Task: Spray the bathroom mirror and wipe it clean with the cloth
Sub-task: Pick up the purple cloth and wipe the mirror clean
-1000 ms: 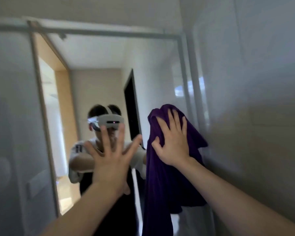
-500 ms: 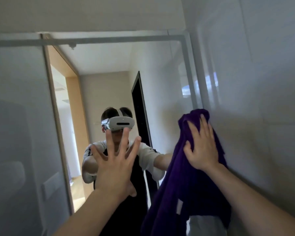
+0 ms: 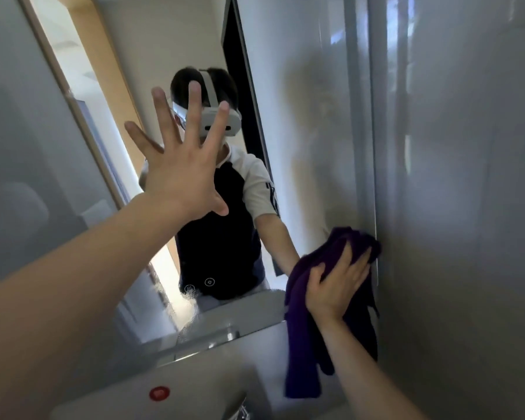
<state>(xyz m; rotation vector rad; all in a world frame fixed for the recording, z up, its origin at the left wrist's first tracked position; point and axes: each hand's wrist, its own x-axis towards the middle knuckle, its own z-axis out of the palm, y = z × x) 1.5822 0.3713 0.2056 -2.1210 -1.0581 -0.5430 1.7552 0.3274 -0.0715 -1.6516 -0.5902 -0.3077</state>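
Purple cloth point(image 3: 325, 268) bunches under the flat right hand point(image 3: 335, 286) pressing the mirror point(image 3: 315, 131); left hand point(image 3: 182, 174) spread, likely smudging glass.

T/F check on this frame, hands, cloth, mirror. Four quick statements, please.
1. The right hand presses a purple cloth against the mirror. True.
2. The left hand grips a spray bottle. False: it holds nothing, its fingers spread wide.
3. The cloth sits near the mirror's lower right corner. True.
4. The cloth is white. False: it is purple.
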